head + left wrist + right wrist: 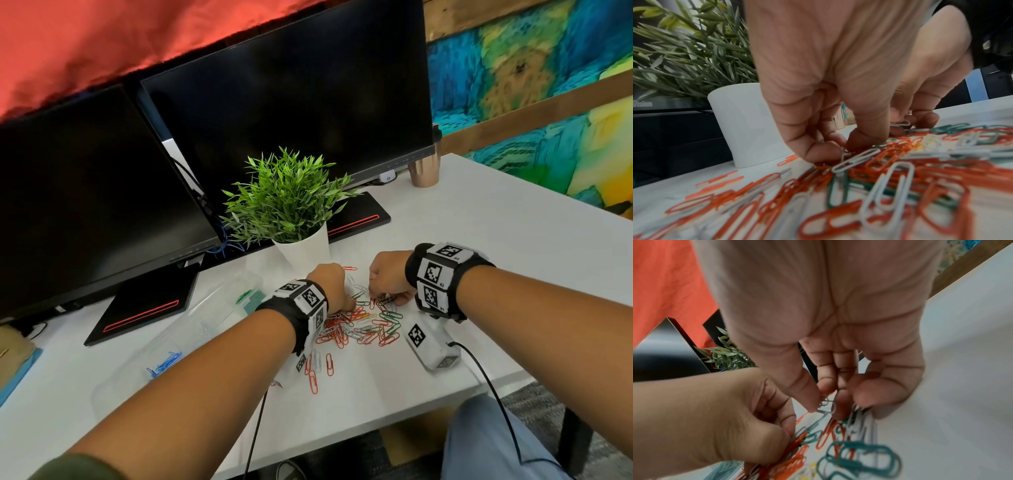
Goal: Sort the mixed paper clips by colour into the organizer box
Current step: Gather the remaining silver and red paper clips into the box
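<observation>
A mixed pile of paper clips (363, 325), red, white, green and a few yellow, lies on the white table (479, 240). The clear organizer box (191, 329) sits left of it, with blue clips (164, 365) in a near compartment and green clips (245, 296) in a far one. My left hand (843, 148) is at the pile's far left edge, its thumb and forefinger pinching a clip whose colour I cannot tell. My right hand (824, 402) is just right of it, pinching a white clip (827, 404), with more white clips (859, 420) under its curled fingers.
A potted plant (291, 205) in a white pot stands right behind the hands. Two dark monitors (291, 96) fill the back. A copper tumbler (424, 173) is at the far right. A white tagged device (431, 346) with a cable lies near the pile's right side.
</observation>
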